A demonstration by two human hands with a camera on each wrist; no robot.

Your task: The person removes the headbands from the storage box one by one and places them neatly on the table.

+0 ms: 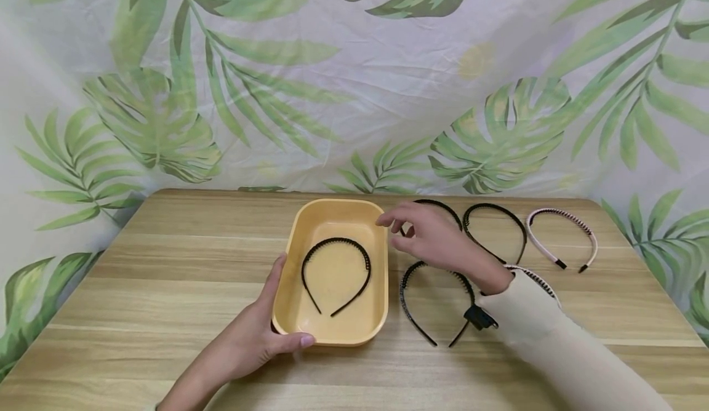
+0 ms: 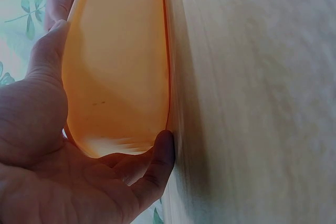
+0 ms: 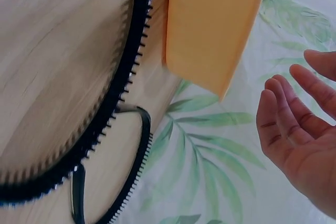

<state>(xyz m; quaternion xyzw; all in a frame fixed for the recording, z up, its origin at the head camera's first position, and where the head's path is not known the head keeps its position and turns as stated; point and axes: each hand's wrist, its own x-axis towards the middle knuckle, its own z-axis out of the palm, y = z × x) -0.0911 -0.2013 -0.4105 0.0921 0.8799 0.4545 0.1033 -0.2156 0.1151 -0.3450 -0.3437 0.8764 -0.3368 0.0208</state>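
A black toothed headband (image 1: 336, 240) lies inside a yellow plastic tub (image 1: 382, 312), its two ends pointing towards me. At the tub's near left corner my left hand (image 1: 252, 337) grips it, thumb along the front wall and fingers along the left side. In the left wrist view the fingers (image 2: 44, 59) reach up to the rim. My right hand (image 1: 429, 232) hovers by the tub's far right rim with nothing in it. Its fingers are loosely bent, as the right wrist view also shows. Beneath that arm lies a dark headband with a glittery band (image 1: 404, 300).
Several more headbands lie right of the tub: a black one (image 1: 443, 205) partly behind the right hand, another black one (image 1: 496, 207), a pale pink one (image 1: 570, 215), and a white one (image 1: 540, 279) partly under the sleeve. Leaf-patterned cloth (image 1: 388, 91) hangs behind the wooden table (image 1: 183, 263).
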